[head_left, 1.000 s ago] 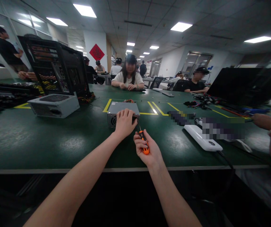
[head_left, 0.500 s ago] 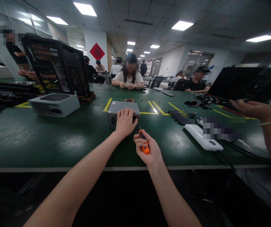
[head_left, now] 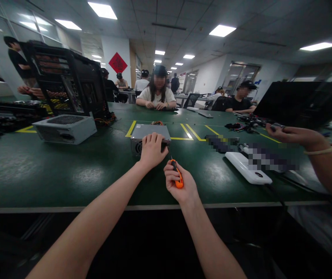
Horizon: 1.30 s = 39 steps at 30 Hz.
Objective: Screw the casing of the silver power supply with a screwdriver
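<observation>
A grey computer power supply unit [head_left: 144, 130] rests on the green table, its fan grille facing me and coloured cables behind it. My left hand [head_left: 153, 150] grips it from the near side, fingers over the top and thumb at the right end. An orange and black screwdriver [head_left: 179, 183] is in my closed right hand [head_left: 185, 186]. Its thin shaft points up and away, toward the unit's near right corner. Whether the tip sits in a screw is too small to make out.
On the left, another power supply unit [head_left: 65, 130] lies before a black computer case [head_left: 67, 81]. To the right are a white power bank [head_left: 247, 168] and another person's hand [head_left: 295, 136]. A co-worker [head_left: 158, 95] sits opposite. The table's front edge [head_left: 96, 208] runs near my wrists.
My hands keep nearly the same pose on the unit and screwdriver. The other person's hand at the right has moved left. The view has shifted slightly.
</observation>
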Motion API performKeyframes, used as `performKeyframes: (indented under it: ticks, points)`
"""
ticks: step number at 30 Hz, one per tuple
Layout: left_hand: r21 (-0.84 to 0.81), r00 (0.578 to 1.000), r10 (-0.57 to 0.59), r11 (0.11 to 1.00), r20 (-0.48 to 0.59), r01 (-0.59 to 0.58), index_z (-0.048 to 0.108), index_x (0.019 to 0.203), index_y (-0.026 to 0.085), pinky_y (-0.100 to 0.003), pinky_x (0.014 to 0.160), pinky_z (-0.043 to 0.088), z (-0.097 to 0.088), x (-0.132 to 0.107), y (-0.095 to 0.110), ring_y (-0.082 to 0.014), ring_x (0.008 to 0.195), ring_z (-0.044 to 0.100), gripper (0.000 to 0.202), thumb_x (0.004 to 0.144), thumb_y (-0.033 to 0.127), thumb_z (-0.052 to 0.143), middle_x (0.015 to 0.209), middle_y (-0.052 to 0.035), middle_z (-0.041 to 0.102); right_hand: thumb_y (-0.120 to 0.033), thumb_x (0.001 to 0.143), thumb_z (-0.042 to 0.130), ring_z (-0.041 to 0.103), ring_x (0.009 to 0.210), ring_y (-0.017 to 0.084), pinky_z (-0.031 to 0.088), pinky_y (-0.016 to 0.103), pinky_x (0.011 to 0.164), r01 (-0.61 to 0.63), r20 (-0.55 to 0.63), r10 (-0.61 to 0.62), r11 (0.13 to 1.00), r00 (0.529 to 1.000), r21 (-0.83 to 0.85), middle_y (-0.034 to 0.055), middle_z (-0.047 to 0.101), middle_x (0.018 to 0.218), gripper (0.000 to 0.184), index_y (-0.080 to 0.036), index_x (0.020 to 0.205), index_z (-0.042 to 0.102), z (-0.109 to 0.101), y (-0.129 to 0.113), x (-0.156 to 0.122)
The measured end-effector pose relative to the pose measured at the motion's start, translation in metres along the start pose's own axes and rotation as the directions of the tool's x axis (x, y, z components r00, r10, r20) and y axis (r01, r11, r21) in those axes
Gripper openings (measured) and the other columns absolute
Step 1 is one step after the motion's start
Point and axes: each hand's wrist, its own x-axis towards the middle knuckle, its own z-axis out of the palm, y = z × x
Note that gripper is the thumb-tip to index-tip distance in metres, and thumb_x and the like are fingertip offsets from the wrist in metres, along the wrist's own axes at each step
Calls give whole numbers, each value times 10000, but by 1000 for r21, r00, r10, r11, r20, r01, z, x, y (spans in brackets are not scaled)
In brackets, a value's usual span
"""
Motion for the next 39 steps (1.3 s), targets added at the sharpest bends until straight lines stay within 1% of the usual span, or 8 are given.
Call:
performKeyframes:
  ticks: [6, 13, 17, 21, 26, 30, 34, 39]
  points:
    - [-11, 1000, 1, 1000, 1, -1, 484, 1021, 195, -388, 895, 301, -1, 0, 0, -249, 989, 428, 289, 764, 325, 505, 1014, -78, 501, -306, 911, 351, 343, 379, -24, 313, 55, 297, -8, -14, 8, 1000, 1000, 2, -43, 421, 672, 199, -138, 827, 418, 1, 0, 3]
    - [-21, 1000, -5, 1000, 22, 6, 489, 1015, 198, -393, 897, 298, -2, 0, 1, -250, 992, 426, 276, 768, 321, 498, 1010, -82, 501, -281, 929, 266, 362, 401, 1, 341, 75, 324, 9, 23, -7, 997, 1000, -76, -41, 409, 627, 257, -126, 871, 462, 1, 1, 0]
    - [-14, 1000, -4, 1000, 13, 4, 488, 1011, 200, -390, 901, 297, -2, 0, 1, -246, 995, 426, 264, 774, 316, 493, 1018, -79, 498, -317, 914, 327, 352, 392, -11, 312, 70, 309, 16, -22, -18, 996, 1000, -83, -36, 428, 646, 243, -122, 844, 454, 2, 2, 1]
    - [-13, 1000, -8, 1000, 4, 8, 487, 1006, 199, -387, 895, 299, -2, 0, 2, -245, 983, 427, 259, 771, 308, 497, 1001, -77, 500, -286, 912, 344, 357, 388, -17, 311, 61, 317, 9, -35, -12, 998, 999, -63, -39, 431, 641, 210, -137, 788, 424, 3, 2, 1]
    - [-21, 1000, -16, 1000, 10, 16, 492, 999, 208, -395, 894, 295, -2, 0, 2, -249, 986, 428, 239, 776, 293, 488, 1003, -78, 501, -252, 924, 265, 367, 397, 0, 333, 71, 328, 24, -2, -24, 996, 1000, -83, -31, 432, 626, 247, -122, 862, 466, 1, 2, 0]
    - [-24, 1000, -11, 1000, 6, 11, 489, 1005, 205, -388, 896, 300, -2, 0, 1, -241, 982, 428, 245, 778, 298, 490, 1004, -73, 499, -300, 911, 335, 358, 387, -12, 316, 65, 312, 29, -34, -32, 996, 999, -83, -28, 446, 652, 216, -128, 848, 448, 1, 1, 1]
    - [-8, 1000, -3, 1000, 2, 3, 489, 1006, 201, -383, 893, 306, -2, 0, 0, -241, 981, 428, 248, 782, 308, 489, 999, -73, 500, -261, 914, 335, 367, 391, -16, 327, 54, 319, 15, -29, -17, 998, 999, -57, -37, 436, 657, 174, -145, 818, 422, 1, 1, 0]
    - [3, 1000, -2, 1000, -1, 2, 494, 992, 198, -382, 882, 311, 0, 0, 0, -242, 973, 433, 239, 788, 322, 480, 998, -78, 501, -270, 927, 270, 366, 400, -3, 343, 69, 320, -10, -12, 9, 998, 1000, -66, -33, 420, 660, 245, -117, 918, 461, 1, 2, 0]
